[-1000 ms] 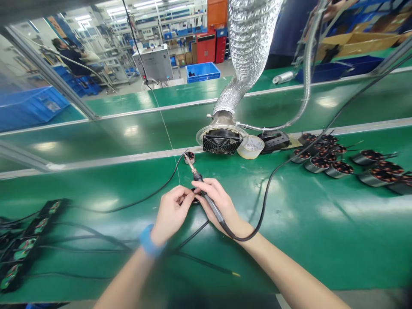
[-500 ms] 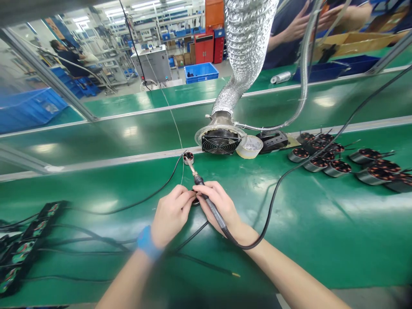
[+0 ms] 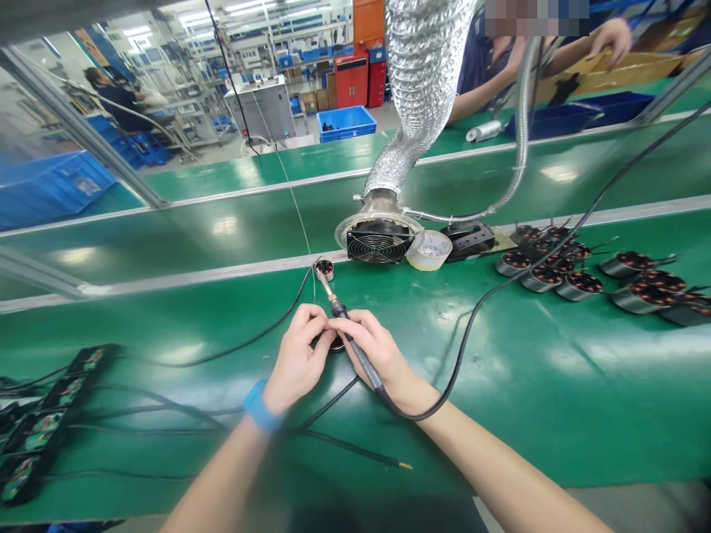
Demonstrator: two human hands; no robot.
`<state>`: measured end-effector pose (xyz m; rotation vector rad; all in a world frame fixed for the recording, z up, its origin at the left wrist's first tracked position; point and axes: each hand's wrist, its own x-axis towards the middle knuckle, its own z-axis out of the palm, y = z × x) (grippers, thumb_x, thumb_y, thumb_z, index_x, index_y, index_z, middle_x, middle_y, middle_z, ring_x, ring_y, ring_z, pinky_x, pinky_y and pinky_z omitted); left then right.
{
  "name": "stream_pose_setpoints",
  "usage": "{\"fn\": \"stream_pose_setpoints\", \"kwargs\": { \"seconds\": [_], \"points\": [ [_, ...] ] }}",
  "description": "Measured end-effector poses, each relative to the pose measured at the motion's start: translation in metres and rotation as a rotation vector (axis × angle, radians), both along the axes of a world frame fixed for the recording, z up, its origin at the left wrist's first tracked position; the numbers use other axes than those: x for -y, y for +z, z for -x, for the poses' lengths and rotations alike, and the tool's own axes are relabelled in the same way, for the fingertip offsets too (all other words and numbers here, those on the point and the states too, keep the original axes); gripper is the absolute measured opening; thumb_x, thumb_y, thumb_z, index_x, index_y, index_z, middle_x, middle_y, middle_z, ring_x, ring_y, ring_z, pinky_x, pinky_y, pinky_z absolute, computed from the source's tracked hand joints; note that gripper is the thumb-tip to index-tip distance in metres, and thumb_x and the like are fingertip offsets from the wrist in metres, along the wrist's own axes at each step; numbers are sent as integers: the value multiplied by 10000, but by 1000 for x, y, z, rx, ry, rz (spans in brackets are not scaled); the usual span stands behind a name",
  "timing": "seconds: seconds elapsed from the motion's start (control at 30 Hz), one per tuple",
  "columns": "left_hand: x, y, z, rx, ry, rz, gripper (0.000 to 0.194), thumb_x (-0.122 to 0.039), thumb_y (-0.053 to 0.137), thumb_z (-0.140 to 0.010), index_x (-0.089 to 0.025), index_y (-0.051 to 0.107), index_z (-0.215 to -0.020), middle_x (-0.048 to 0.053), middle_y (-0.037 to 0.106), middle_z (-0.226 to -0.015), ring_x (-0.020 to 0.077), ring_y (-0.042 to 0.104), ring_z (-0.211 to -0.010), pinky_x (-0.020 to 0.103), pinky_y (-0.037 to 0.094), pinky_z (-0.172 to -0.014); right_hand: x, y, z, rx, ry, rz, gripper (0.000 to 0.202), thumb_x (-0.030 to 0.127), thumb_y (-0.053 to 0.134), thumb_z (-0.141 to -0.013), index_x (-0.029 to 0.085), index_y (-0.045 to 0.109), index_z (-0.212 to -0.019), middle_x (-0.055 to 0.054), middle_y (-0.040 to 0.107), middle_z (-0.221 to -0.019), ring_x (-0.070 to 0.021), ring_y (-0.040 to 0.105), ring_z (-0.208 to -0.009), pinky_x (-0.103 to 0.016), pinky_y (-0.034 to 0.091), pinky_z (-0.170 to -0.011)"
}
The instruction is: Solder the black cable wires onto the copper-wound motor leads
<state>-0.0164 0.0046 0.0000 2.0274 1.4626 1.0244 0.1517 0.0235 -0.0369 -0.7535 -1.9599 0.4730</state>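
My right hand [image 3: 386, 359] is closed around a soldering iron [image 3: 362, 360] with a dark grey grip, its tip pointing away from me. Close to that tip stands a small motor [image 3: 324, 269] with a black cable. My left hand [image 3: 300, 357] pinches thumb and fingers together against the right fingertips; what lies in the pinch is hidden. Under the meeting fingertips, a second small round motor [image 3: 337, 343] shows only in part. A thin pale strand [image 3: 300, 211] hangs down from above to near my left fingers.
Ahead are a fan [image 3: 378, 246] under a foil duct [image 3: 422, 81] and a tape roll [image 3: 429, 250]. Several motors [image 3: 578, 285] stand at right. A black strip of circuit boards [image 3: 41, 429] and cables lie left. A person's hand [image 3: 611, 41] shows across the bench.
My left fingers have shifted up slightly and curled more over the covered motor. The soldering iron stays in my right hand. Across the bench, the other person's hands have moved apart.
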Motion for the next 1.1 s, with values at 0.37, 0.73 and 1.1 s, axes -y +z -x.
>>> {"fn": "stream_pose_setpoints", "kwargs": {
  "seconds": [0.37, 0.73, 1.1],
  "points": [
    [-7, -2, -3, 74, 56, 132, 207, -284, 499, -964, -194, 669, -885, 57, 719, -943, 191, 653, -891, 281, 473, -826, 1, 26, -12, -350, -301, 169, 121, 241, 580, -947, 214, 676, -1014, -37, 703, -877, -159, 680, -766, -291, 565, -738],
    [-6, -4, -6, 60, 81, 134, 219, -262, 496, -962, -190, 686, -882, 55, 712, -924, 189, 644, -871, 279, 465, -814, 13, 22, -23, -431, -257, 172, 191, 239, 534, -915, 206, 664, -779, 39, 560, -523, -120, 527, -431, -258, 448, -486],
    [-6, -10, -7, 88, 121, 124, 217, -269, 507, -969, -183, 685, -879, 41, 693, -881, 178, 631, -848, 277, 461, -793, 12, 27, -20, -400, -254, 144, 200, 232, 534, -899, 198, 663, -750, 16, 637, -590, -119, 550, -462, -253, 449, -493]
  ]
}}
